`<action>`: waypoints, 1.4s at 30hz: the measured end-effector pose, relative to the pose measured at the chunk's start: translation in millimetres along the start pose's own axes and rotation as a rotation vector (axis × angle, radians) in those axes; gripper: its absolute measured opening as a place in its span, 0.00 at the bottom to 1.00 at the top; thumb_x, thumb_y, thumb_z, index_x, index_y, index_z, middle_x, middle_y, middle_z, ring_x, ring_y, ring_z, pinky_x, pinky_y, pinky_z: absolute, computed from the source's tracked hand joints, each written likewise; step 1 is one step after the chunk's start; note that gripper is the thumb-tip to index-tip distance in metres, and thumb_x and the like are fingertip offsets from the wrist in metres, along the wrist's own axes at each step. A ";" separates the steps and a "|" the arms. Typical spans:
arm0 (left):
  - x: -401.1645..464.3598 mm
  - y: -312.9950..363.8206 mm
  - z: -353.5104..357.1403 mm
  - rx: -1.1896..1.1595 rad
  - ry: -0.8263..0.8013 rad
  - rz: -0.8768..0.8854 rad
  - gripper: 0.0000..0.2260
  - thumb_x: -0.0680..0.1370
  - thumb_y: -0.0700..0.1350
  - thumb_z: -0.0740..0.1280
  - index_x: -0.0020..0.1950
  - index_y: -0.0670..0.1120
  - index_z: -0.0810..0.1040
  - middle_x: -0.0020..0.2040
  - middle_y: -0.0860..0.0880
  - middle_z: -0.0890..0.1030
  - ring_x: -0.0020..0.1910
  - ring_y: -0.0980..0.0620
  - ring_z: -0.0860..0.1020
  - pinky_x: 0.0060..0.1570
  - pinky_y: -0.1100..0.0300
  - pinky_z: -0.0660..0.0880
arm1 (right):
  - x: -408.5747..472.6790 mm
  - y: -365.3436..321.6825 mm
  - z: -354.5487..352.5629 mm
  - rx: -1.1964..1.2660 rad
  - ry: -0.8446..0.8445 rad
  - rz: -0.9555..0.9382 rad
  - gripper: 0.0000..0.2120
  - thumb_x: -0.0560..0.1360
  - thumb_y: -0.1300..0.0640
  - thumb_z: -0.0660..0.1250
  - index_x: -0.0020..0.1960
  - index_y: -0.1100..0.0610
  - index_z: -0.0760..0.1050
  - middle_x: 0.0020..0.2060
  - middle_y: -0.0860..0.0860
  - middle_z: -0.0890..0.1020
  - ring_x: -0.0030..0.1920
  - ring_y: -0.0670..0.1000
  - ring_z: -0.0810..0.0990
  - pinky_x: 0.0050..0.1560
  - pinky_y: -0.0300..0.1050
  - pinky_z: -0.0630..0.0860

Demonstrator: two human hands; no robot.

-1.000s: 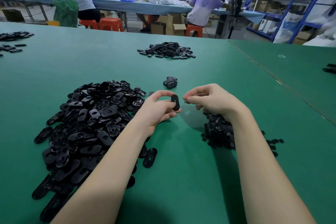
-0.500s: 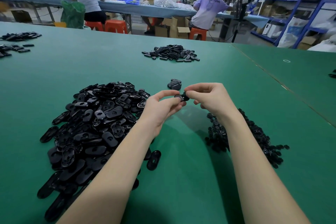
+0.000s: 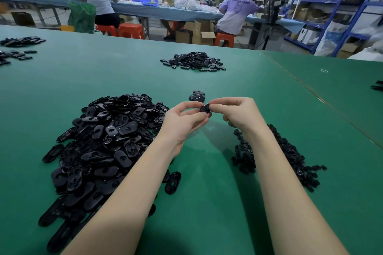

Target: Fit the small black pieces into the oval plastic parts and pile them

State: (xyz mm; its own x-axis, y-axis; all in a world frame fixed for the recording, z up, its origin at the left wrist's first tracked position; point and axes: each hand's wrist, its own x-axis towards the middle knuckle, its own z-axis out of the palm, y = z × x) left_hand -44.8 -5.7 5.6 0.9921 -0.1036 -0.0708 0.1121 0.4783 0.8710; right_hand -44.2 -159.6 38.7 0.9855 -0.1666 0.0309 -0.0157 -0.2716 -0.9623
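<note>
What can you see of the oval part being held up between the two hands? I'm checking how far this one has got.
The oval part is black, glossy plastic, mostly hidden by fingertips. It is held in the air above the green table, near the small heap of finished parts. The left hand pinches it from the left and the right hand from the right. Whether a small piece is seated in it cannot be told.

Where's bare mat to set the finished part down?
Bare green mat lies between the oval-part heap and the small-piece pile, under both forearms. More lies right of the little finished pile. The heaps themselves are crowded.
</note>
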 end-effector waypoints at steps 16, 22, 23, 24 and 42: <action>2.4 -3.6 -1.2 0.010 0.020 0.054 0.11 0.75 0.26 0.69 0.53 0.37 0.79 0.50 0.38 0.85 0.51 0.45 0.86 0.48 0.62 0.81 | -3.3 -2.8 7.9 0.051 0.030 0.040 0.03 0.71 0.60 0.77 0.44 0.54 0.88 0.24 0.43 0.78 0.24 0.43 0.67 0.24 0.32 0.64; 2.8 -2.1 -3.9 0.033 -0.004 0.049 0.09 0.75 0.27 0.69 0.52 0.37 0.79 0.48 0.39 0.86 0.51 0.45 0.86 0.50 0.62 0.81 | -1.9 -2.4 4.9 0.039 0.012 0.113 0.05 0.70 0.59 0.79 0.43 0.52 0.84 0.21 0.44 0.73 0.21 0.44 0.66 0.22 0.34 0.60; 2.9 -2.1 -4.2 0.041 -0.010 0.046 0.09 0.75 0.27 0.69 0.52 0.38 0.79 0.48 0.39 0.86 0.51 0.45 0.86 0.50 0.62 0.81 | -1.9 -2.3 4.3 0.035 0.005 0.124 0.06 0.70 0.58 0.79 0.43 0.52 0.83 0.22 0.45 0.73 0.21 0.43 0.66 0.21 0.34 0.60; 3.2 -1.9 -4.2 0.047 -0.017 0.042 0.09 0.75 0.28 0.69 0.52 0.38 0.79 0.47 0.40 0.86 0.51 0.45 0.86 0.51 0.63 0.81 | -1.9 -2.3 3.5 0.035 -0.003 0.132 0.06 0.70 0.58 0.79 0.44 0.52 0.83 0.23 0.46 0.74 0.21 0.43 0.67 0.21 0.34 0.60; 9.5 -3.4 -7.8 0.251 0.021 0.080 0.08 0.75 0.33 0.72 0.50 0.43 0.80 0.40 0.44 0.86 0.38 0.53 0.83 0.47 0.64 0.79 | 0.8 -2.8 2.3 -0.187 -0.085 -0.003 0.04 0.70 0.54 0.77 0.40 0.50 0.83 0.31 0.43 0.80 0.24 0.40 0.69 0.30 0.34 0.66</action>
State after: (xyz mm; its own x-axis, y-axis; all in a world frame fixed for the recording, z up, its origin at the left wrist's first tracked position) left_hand -35.3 -1.5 -1.9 0.9985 -0.0549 -0.0047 0.0185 0.2522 0.9675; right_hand -43.0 -156.8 40.8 0.9962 -0.0868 0.0026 -0.0364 -0.4441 -0.8952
